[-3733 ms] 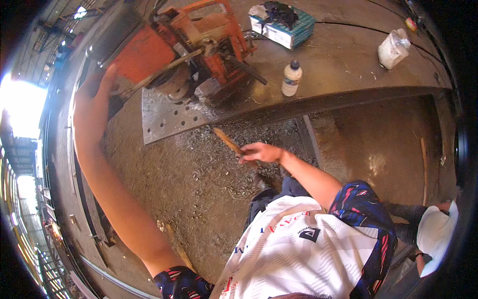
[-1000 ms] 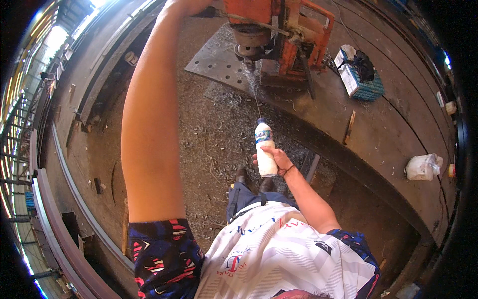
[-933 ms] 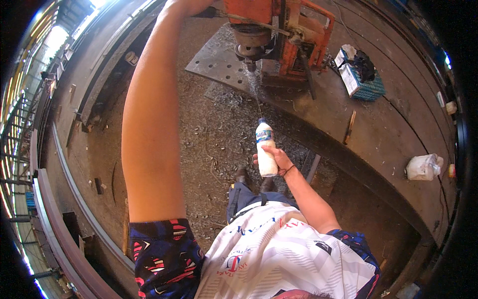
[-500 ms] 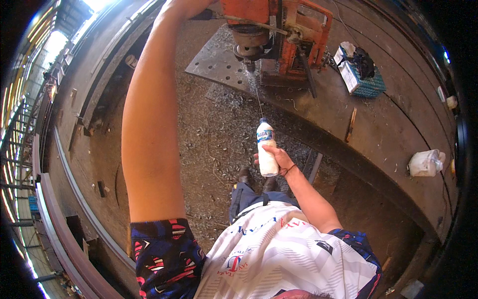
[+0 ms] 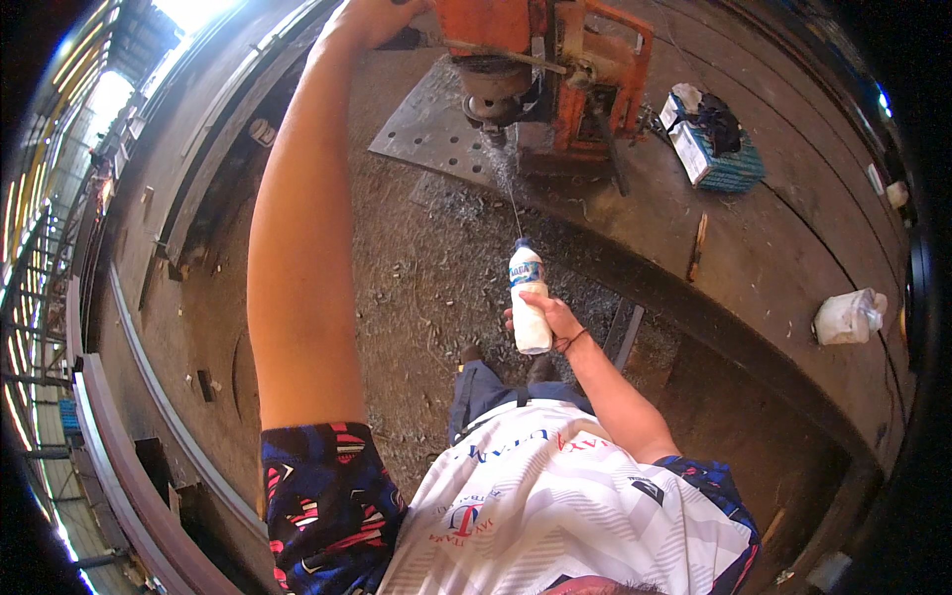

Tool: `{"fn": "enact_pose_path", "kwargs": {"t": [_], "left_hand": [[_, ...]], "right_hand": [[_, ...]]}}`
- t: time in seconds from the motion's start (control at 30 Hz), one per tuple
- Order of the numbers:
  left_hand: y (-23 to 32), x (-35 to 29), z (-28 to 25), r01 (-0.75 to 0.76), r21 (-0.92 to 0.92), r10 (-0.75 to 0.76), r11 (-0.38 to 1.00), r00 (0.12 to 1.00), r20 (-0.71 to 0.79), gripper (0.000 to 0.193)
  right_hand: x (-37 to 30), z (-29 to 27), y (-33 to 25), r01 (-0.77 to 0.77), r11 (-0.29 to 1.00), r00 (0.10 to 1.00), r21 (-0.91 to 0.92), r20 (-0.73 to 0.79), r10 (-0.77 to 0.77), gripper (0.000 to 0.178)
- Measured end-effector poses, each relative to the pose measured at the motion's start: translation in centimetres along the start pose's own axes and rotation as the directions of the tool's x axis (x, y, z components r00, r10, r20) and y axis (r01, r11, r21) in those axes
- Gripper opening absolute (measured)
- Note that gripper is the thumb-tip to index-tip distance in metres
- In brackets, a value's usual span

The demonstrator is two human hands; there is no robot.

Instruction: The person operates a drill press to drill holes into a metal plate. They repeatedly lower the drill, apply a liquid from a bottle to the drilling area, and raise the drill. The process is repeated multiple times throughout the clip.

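Observation:
My right hand (image 5: 551,315) is closed around a clear plastic bottle (image 5: 531,335) of milky white liquid with a blue cap. The bottle points away from me, and a thin stream runs from its cap toward the tool under the chuck (image 5: 493,104) of an orange magnetic drill (image 5: 486,25). My left arm reaches far forward. At the top edge my left hand (image 5: 377,18) is beside the drill's orange housing, just above a dark lever end; its fingers are partly cut off. Beneath the chuck lies a steel plate (image 5: 421,127) with several drilled holes, wet and scattered with shavings.
Right of the drill, a blue-and-white box (image 5: 729,171) with a black cloth on it sits on a large steel surface. A white plastic jug (image 5: 846,321) lies farther right. Metal shavings cover the ground (image 5: 416,297) near my feet. Long steel beams (image 5: 129,466) run along the left.
The view has shifted slightly, and more of my left hand shows at the top. The bottle stays in my right hand, and the stream still reaches toward the drill.

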State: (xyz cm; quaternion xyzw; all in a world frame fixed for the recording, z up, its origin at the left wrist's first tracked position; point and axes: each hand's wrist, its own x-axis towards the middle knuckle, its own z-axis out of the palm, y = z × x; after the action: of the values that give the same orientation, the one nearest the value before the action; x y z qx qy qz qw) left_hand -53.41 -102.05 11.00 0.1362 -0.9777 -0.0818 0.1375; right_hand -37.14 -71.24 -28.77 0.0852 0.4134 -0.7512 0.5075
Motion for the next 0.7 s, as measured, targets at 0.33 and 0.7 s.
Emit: {"fn": "enact_pose_path", "kwargs": {"t": [0.33, 0.7], "left_hand": [[-2.1, -0.1, 1.3, -0.184, -0.465, 0.177, 0.866, 0.982, -0.06, 0.047], [-4.0, -2.4, 2.2, -0.437, -0.774, 0.378, 0.457, 0.884, -0.276, 0.029]], "right_hand": [[1.6, 2.6, 1.2, 0.012, 1.0, 0.998, 0.013, -0.064, -0.012, 0.046], [4.6, 8.2, 3.3, 0.086, 0.996, 0.974, 0.029, -0.214, -0.078, 0.047]]}}
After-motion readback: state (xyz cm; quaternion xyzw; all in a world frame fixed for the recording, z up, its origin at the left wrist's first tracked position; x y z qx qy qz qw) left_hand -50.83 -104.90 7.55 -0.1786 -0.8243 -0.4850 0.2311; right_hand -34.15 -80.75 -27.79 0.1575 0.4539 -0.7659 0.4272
